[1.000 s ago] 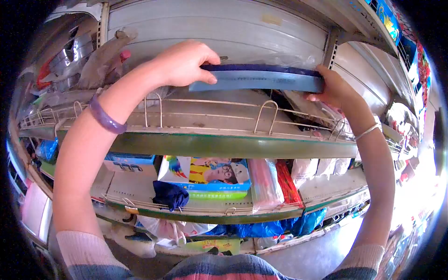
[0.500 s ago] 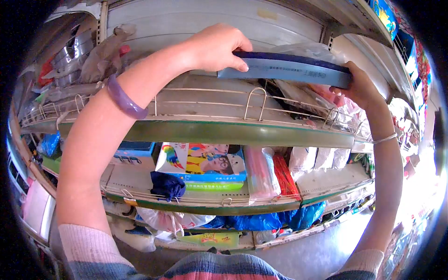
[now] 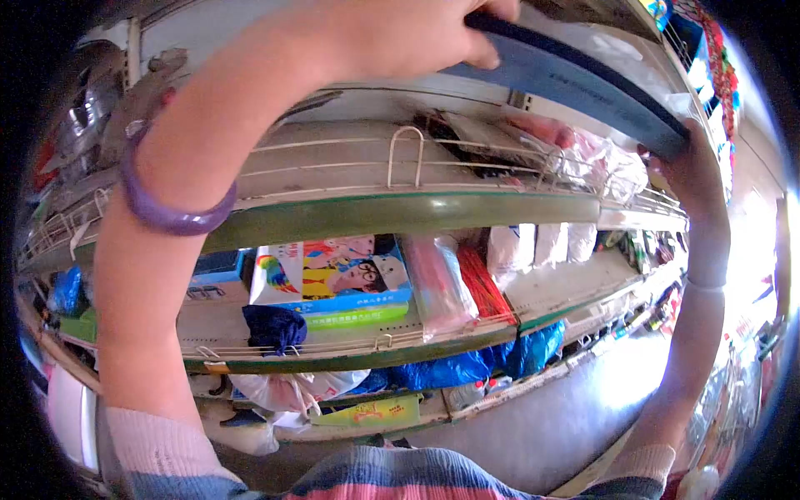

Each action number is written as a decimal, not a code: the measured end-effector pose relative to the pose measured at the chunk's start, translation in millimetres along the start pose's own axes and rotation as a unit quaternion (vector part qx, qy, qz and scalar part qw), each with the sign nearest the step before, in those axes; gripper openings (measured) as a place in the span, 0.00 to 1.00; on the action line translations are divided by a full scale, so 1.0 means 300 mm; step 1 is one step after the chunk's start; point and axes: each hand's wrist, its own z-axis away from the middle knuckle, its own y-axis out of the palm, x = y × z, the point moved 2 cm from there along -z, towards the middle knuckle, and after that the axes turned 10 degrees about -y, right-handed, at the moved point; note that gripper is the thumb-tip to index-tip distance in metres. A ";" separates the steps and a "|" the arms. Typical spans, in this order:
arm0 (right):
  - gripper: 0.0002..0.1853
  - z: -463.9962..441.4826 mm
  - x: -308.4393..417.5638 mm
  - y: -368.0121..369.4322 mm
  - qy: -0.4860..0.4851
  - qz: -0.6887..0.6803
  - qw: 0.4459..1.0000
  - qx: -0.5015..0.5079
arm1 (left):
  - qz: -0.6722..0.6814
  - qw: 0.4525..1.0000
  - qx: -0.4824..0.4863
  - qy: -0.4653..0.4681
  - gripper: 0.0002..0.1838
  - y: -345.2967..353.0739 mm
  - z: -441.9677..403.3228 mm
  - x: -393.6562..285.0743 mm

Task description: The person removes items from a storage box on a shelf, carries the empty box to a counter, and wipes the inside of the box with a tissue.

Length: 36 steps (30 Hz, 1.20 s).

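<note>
Holding blue box (image 3: 575, 86) | both hands (image 3: 417, 40) pinching its ends | inside hidden | clear bag (image 3: 440, 287) below: pinkish contents

The top edge cut off part of the left hand (image 3: 417, 37), which partly hid one end of the blue box (image 3: 542, 73); its print (image 3: 590, 87) was too blurred to read.

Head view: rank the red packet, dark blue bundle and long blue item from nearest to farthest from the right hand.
1. Long blue item: one end in the right hand.
2. Red packet: below and left, on the middle shelf.
3. Dark blue bundle: same shelf, farther left.
</note>
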 end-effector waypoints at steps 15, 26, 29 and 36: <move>0.25 1.089 0.127 0.142 0.016 0.045 0.951 -0.304 | 0.170 0.980 0.021 0.098 0.09 0.164 0.445 -0.284; 0.35 1.608 -0.232 0.371 0.108 -0.024 0.924 -0.365 | 0.186 0.980 0.065 0.022 0.12 0.443 0.989 -0.456; 0.34 1.669 -0.304 0.376 0.161 -0.063 0.906 -0.387 | 0.195 0.978 -0.013 -0.068 0.10 0.463 1.010 -0.500; 0.34 1.791 -0.393 0.297 0.169 -0.108 0.894 -0.401 | 0.374 0.862 0.018 -0.343 0.21 0.564 1.084 -0.624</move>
